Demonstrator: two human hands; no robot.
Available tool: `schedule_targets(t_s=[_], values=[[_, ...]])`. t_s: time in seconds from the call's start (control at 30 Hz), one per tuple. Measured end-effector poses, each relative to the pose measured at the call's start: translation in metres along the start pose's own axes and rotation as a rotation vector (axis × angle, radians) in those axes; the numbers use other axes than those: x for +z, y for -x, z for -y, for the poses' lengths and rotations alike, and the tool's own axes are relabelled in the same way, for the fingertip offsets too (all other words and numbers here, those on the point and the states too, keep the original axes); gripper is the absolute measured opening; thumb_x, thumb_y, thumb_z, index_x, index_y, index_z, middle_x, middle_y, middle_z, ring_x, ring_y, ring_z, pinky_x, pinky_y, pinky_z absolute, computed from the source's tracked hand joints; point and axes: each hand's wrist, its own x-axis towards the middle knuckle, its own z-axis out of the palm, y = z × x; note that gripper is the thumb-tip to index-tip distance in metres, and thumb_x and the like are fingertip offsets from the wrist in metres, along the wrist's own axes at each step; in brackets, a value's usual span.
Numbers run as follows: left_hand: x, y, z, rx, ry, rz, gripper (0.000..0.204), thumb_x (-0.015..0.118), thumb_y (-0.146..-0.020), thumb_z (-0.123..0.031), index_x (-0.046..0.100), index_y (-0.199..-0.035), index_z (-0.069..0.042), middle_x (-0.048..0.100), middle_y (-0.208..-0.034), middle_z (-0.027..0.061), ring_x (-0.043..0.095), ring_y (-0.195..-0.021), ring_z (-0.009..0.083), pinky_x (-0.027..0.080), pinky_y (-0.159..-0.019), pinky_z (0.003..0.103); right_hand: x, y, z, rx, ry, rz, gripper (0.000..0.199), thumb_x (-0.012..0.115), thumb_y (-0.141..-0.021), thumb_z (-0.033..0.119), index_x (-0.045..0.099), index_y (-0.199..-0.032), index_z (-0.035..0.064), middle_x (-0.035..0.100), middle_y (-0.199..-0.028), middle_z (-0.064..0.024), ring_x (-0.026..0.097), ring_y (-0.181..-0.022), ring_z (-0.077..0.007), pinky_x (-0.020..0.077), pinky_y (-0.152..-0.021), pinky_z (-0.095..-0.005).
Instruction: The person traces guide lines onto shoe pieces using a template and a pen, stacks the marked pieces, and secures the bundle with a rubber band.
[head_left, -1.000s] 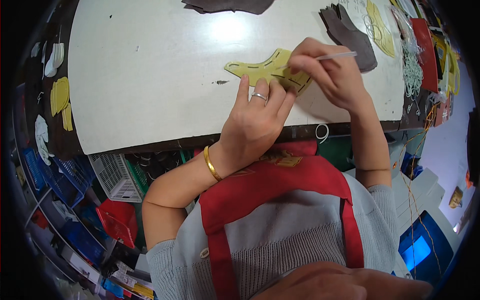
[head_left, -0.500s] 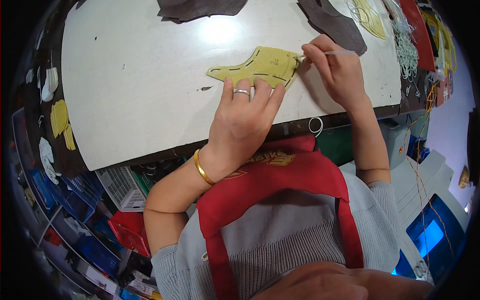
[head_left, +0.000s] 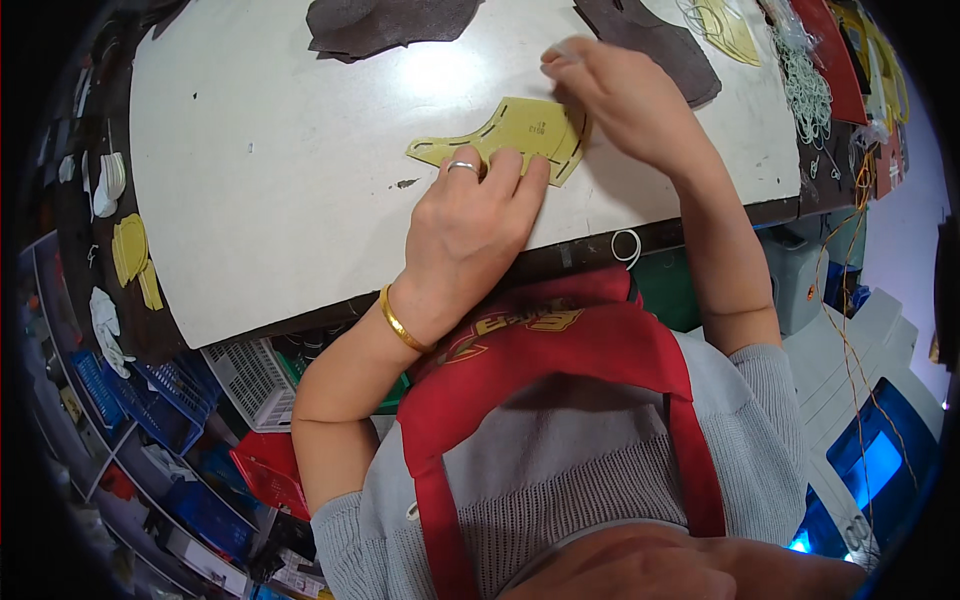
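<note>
A flat, curved yellow template [head_left: 535,120] is pressed by the unclenched left hand [head_left: 470,215]; beside it, the right hand's [head_left: 630,95] grasp cannot be told.

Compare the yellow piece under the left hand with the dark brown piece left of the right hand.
Colour: the yellow piece carries dark dashes; the dark brown piece shows none.
Contact: the left hand rests on the yellow piece; no hand touches the dark brown piece.
Shared: both lie on the white tabletop.

Small print [head_left: 536,129], perhaps digits, on yellow template [head_left: 508,138]; gold lettering [head_left: 528,319] on red apron [head_left: 540,352]
</note>
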Motion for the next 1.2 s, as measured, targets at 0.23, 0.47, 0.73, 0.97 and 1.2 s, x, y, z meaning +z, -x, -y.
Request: schedule_targets(t_s=[0.23,0.47,0.73,0.97,1.2], values=[[-0.001,-0.009,0.017,0.067,0.033,-0.020,0.025,0.066,-0.080,-0.009,0.066,-0.105,-0.009,0.060,-0.094,0.0052,0.063,-0.085,0.0220,0.055,-0.066,0.032,-0.024,0.022,0.015,0.187,-0.126,0.174,0.028,0.073,-0.091,0.030,0.073,-0.102,0.0045,0.074,-0.089,-0.0124,0.070,-0.076,-0.0172,0.0544,-0.071,-0.0307],[0.014,-0.037,0.080,-0.163,0.013,-0.131,0.034,0.076,-0.083,-0.011,0.061,-0.112,-0.002,0.063,-0.112,0.0154,0.059,-0.107,0.0362,0.051,-0.089,0.045,-0.091,0.035,-0.065,0.362,0.152,-0.448,0.032,0.063,-0.101,0.027,0.072,-0.116,-0.0005,0.074,-0.093,-0.0034,0.064,-0.085,-0.0063,0.0515,-0.077,-0.0256],[-0.005,0.023,-0.002,-0.119,0.274,-0.028,0.057,0.084,-0.071,-0.014,0.061,-0.121,-0.001,0.061,-0.114,0.0135,0.059,-0.108,0.0330,0.051,-0.092,0.043,-0.013,0.029,0.004,0.225,-0.351,-0.086,0.022,0.066,-0.100,0.020,0.071,-0.112,0.0029,0.070,-0.083,-0.0021,0.061,-0.076,-0.0064,0.0511,-0.070,-0.0243],[-0.002,0.040,-0.008,-0.233,0.266,0.002,0.066,0.085,-0.073,-0.020,0.059,-0.128,0.006,0.058,-0.128,0.0204,0.054,-0.125,0.0402,0.049,-0.104,0.047,0.018,0.013,0.019,0.207,-0.139,0.132,0.022,0.067,-0.098,0.024,0.071,-0.107,0.0041,0.074,-0.087,-0.0141,0.071,-0.076,-0.0277,0.0541,-0.070,-0.0344],[-0.002,0.038,-0.005,-0.235,0.286,-0.020,0.066,0.085,-0.073,-0.020,0.059,-0.126,0.010,0.059,-0.126,0.0228,0.054,-0.124,0.0431,0.049,-0.105,0.047,0.022,0.008,0.021,0.147,0.006,0.122,0.021,0.067,-0.097,0.025,0.072,-0.108,0.0067,0.074,-0.087,-0.0138,0.072,-0.078,-0.0287,0.0541,-0.070,-0.0359]])
